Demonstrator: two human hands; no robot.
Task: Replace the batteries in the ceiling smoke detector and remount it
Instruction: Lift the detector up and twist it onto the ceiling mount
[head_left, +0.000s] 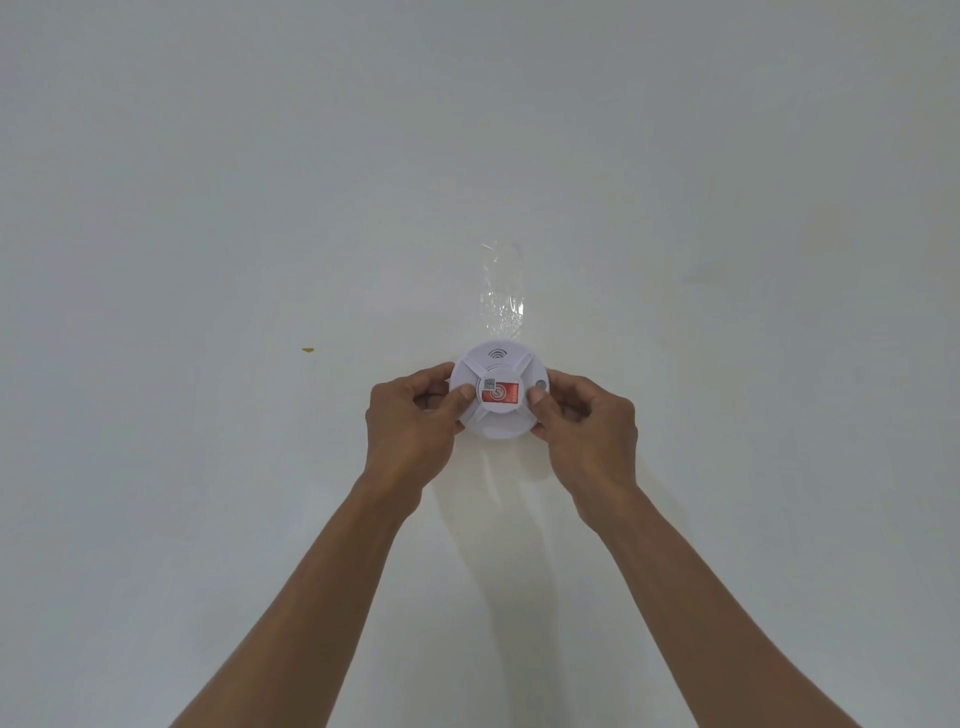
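A round white smoke detector (497, 364) sits against the white ceiling (260, 208), with a wifi mark near its top edge and a red sticker (500, 393) with a small code on its centre cap. My left hand (410, 421) grips its left rim, thumb on the centre cap. My right hand (587, 421) grips the right rim, thumb beside the sticker. Both arms reach up from the bottom of the view. The detector's back and its mount are hidden.
A strip of clear, crinkled tape (501, 296) is stuck on the ceiling just above the detector. A small yellow-brown speck (308, 349) marks the ceiling to the left. The ceiling around is plain white.
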